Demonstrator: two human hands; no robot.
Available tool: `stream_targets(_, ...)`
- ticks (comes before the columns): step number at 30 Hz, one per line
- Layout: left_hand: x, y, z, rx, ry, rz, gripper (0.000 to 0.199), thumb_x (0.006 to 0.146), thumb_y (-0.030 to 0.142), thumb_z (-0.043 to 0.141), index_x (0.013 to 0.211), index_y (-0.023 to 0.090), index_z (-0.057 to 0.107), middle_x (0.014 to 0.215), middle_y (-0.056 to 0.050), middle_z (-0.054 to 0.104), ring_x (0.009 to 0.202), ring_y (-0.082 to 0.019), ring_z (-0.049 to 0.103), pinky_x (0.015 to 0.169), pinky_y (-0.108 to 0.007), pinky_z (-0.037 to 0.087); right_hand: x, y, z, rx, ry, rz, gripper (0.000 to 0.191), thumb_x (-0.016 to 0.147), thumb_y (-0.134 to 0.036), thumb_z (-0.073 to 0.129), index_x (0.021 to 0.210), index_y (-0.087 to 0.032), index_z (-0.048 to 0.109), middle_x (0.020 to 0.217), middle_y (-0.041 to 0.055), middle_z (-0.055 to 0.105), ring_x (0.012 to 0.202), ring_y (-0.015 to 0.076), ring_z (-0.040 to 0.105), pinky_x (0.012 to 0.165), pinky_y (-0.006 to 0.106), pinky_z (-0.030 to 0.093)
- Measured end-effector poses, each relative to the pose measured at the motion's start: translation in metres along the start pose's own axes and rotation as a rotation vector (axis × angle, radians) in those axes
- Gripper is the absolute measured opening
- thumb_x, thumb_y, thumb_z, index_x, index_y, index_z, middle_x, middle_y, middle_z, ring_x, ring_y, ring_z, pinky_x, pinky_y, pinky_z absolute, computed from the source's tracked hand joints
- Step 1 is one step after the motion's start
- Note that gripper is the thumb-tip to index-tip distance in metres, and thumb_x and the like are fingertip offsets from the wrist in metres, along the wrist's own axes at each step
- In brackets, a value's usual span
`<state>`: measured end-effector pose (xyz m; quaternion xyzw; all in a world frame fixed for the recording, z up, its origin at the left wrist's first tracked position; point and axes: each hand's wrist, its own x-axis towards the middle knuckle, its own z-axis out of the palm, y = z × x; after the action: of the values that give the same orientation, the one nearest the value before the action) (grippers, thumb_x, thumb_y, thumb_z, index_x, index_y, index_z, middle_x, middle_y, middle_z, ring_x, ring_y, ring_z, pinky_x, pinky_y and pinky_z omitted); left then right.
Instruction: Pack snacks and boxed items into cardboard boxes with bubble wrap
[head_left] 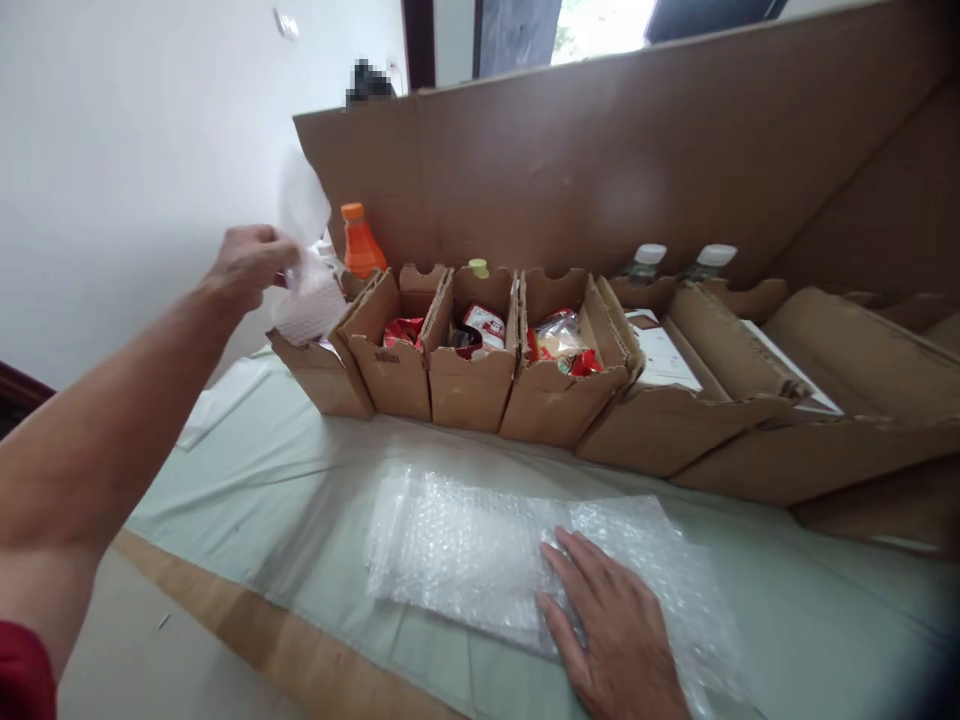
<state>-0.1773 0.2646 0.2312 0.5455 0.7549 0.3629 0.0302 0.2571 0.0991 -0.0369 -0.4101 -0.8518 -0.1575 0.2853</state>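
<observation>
My left hand (251, 265) pinches a whitish translucent sheet (301, 205) above the leftmost cardboard bin (322, 380). Part of the sheet is blurred, and pale bubble-textured material (311, 312) lies in the mouth of that bin. On the green cloth in front of the bins lies a flat piece of bubble wrap (465, 550). My right hand (607, 620) rests on the right part of this wrap, palm down with fingers spread.
More cardboard bins (394, 382) stand in a row, several holding red packets (405, 330) or white cards (664, 355). Behind them are an orange bottle (361, 245), white-capped bottles (649, 256) and a tall cardboard panel (525, 170). A clear sheet (225, 395) lies at left on the cloth (247, 500).
</observation>
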Motion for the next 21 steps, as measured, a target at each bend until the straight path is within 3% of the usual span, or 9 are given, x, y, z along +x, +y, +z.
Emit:
stream_targets(4, -0.056, 0.013, -0.047, -0.244, 0.116, 0.178, 0.019, 0.079, 0.015, 0.058, 0.096, 0.01, 0.062, 0.085, 0.001, 0.064, 0.073, -0.008, 0.053, 0.073, -0.022, 0.051, 0.005, 0.002, -0.001, 0.058, 0.059, 0.041, 0.031, 0.104, -0.031, 0.045, 0.125, -0.017, 0.063, 0.13, 0.0134, 0.07, 0.12, 0.0283, 0.064, 0.096, 0.042, 0.044)
stream_targets(7, -0.116, 0.03, -0.047, -0.269, -0.026, 0.419, 0.017, 0.073, 0.025, 0.068, 0.087, 0.015, 0.069, 0.076, 0.004, 0.067, 0.072, -0.011, 0.058, 0.069, -0.024, 0.048, 0.01, 0.004, -0.021, 0.148, 0.135, 0.135, 0.028, 0.105, -0.035, 0.049, 0.121, -0.018, 0.065, 0.131, 0.0142, 0.07, 0.122, 0.0284, 0.065, 0.096, 0.042, 0.047)
stream_targets(10, -0.171, 0.05, -0.012, -0.167, -0.272, 0.816, 0.011, 0.08, 0.028, 0.064, 0.086, 0.022, 0.072, 0.079, 0.003, 0.07, 0.074, -0.015, 0.062, 0.066, -0.028, 0.049, 0.01, 0.008, -0.055, 0.228, 0.236, 0.336, 0.022, 0.102, -0.034, 0.059, 0.118, -0.021, 0.067, 0.133, 0.012, 0.07, 0.124, 0.0287, 0.066, 0.102, 0.045, 0.048)
stream_targets(12, -0.205, 0.058, 0.029, -0.072, -0.421, 1.088, 0.016, 0.083, 0.019, 0.056, 0.085, 0.025, 0.071, 0.083, -0.001, 0.072, 0.077, -0.019, 0.063, 0.068, -0.032, 0.051, 0.006, 0.009, -0.08, 0.251, 0.306, 0.461, 0.019, 0.1, -0.03, 0.063, 0.116, -0.022, 0.069, 0.133, 0.0102, 0.071, 0.122, 0.0277, 0.067, 0.105, 0.047, 0.05)
stream_targets(13, -0.223, 0.06, 0.052, 0.013, -0.497, 1.156, 0.021, 0.081, 0.014, 0.053, 0.085, 0.024, 0.07, 0.085, -0.003, 0.073, 0.08, -0.021, 0.063, 0.07, -0.034, 0.052, 0.003, 0.008, -0.093, 0.248, 0.343, 0.511, 0.018, 0.099, -0.028, 0.064, 0.115, -0.022, 0.07, 0.132, 0.0099, 0.071, 0.121, 0.0274, 0.068, 0.105, 0.048, 0.051)
stream_targets(15, -0.255, 0.058, 0.096, 0.186, -0.686, 1.185, 0.028, 0.08, 0.01, 0.053, 0.097, 0.021, 0.071, 0.096, -0.008, 0.074, 0.086, -0.024, 0.065, 0.075, -0.038, 0.053, -0.002, 0.003, -0.113, 0.219, 0.394, 0.571, 0.018, 0.098, -0.024, 0.064, 0.115, -0.022, 0.07, 0.133, 0.0103, 0.07, 0.121, 0.0274, 0.068, 0.105, 0.049, 0.052)
stream_targets(17, -0.278, 0.05, 0.127, 0.298, -0.84, 1.164, 0.038, 0.08, 0.015, 0.059, 0.117, 0.016, 0.068, 0.114, -0.015, 0.071, 0.097, -0.03, 0.066, 0.082, -0.043, 0.054, -0.007, -0.004, -0.125, 0.191, 0.391, 0.542, 0.021, 0.098, -0.021, 0.063, 0.118, -0.022, 0.069, 0.133, 0.0104, 0.07, 0.12, 0.0273, 0.067, 0.105, 0.049, 0.052)
stream_targets(19, -0.288, 0.041, 0.139, 0.318, -0.941, 1.139, 0.056, 0.079, 0.022, 0.067, 0.134, 0.013, 0.06, 0.13, -0.02, 0.066, 0.11, -0.035, 0.064, 0.091, -0.048, 0.054, -0.008, -0.013, -0.124, 0.212, 0.29, 0.401, 0.024, 0.098, -0.019, 0.062, 0.121, -0.023, 0.068, 0.13, 0.0092, 0.071, 0.12, 0.0261, 0.067, 0.104, 0.046, 0.051)
stream_targets(21, -0.285, 0.034, 0.136, 0.241, -0.994, 1.092, 0.068, 0.079, 0.028, 0.07, 0.144, 0.015, 0.053, 0.143, -0.02, 0.059, 0.123, -0.037, 0.06, 0.1, -0.05, 0.051, -0.008, -0.023, -0.111, 0.252, 0.103, 0.238, 0.023, 0.099, -0.02, 0.06, 0.121, -0.022, 0.067, 0.128, 0.009, 0.071, 0.121, 0.0259, 0.066, 0.102, 0.044, 0.05)
